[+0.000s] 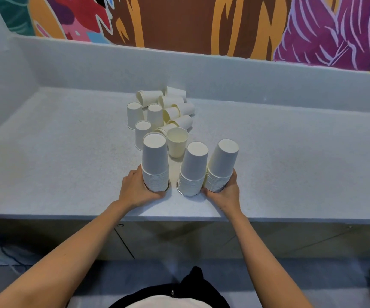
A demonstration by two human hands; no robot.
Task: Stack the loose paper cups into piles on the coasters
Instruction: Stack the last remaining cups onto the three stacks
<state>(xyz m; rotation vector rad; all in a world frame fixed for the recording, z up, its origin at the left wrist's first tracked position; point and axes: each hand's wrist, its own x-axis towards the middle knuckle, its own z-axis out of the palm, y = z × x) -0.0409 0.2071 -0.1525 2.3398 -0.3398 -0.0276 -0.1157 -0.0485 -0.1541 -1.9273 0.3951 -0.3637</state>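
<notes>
You're standing at the pale speckled counter [290,174], both arms reaching fwd. Your left hand [135,190] is wrapping the base of the left stack [155,161] of upside-down paper cups, fingers curled round its near side and thumb up the left edge, so it's closed on that pile. A sliver of metallic coaster [168,187] is peeking out under the stack's right edge.

Your right hand [226,192] is cupping the base of the right stack [221,167], fingers curling in front, thumb up the right side. That pile is leaning right at the top. Can't see any coaster under it; your hand is covering the bottom.

Between them the middle stack [194,170] is sitting untouched on its own silver coaster [180,191], rim showing at the left and front. It's tilting slightly right too, and its base is just beside the right stack, maybe touching; can't tell.

Right behind the piles, 1 cup [177,141] is standing mouth-up, cream inside showing. Behind that the loose cups [168,107] are clustering mid-counter: 3 upside down on the left side, the rest lying on their sides in a heap, near the backsplash [246,81]. A colourful mural [201,23] is filling the wall above.
</notes>
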